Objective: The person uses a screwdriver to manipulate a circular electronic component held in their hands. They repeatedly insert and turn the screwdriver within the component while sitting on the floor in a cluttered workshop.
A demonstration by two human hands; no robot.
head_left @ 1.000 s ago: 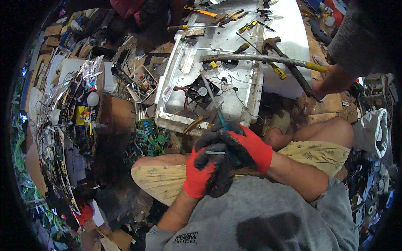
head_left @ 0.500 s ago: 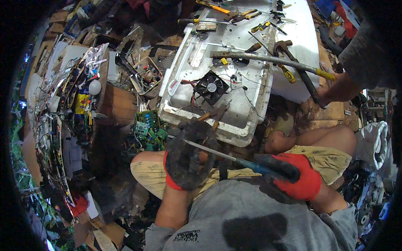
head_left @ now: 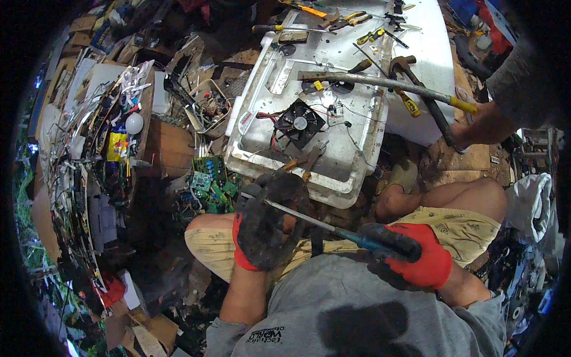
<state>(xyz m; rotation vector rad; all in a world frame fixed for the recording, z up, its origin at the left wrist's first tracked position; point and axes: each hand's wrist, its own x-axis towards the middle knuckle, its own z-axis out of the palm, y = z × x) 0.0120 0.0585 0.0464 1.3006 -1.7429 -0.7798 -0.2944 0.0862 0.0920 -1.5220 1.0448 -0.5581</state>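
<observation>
Both my hands wear red gloves with dark, dirty palms. My right hand is wrapped round the teal-and-black handle of a long screwdriver. Its metal shaft points left, and the tip end reaches my left hand. The left hand is closed above my lap; what it grips is too dark to make out against the glove. Just beyond it, pliers with worn orange handles lie on the near edge of a white plastic panel. A black computer fan with loose wires rests on that panel.
A long metal bar with a yellow end and a hammer lie across the panel. Green circuit boards are piled left of it. Heaped scrap with a white bulb stands farther left. Another person's leg is at right.
My right hand has shifted slightly left and down with the screwdriver. The left hand stays almost in place. The tools and fan on the panel have not moved.
</observation>
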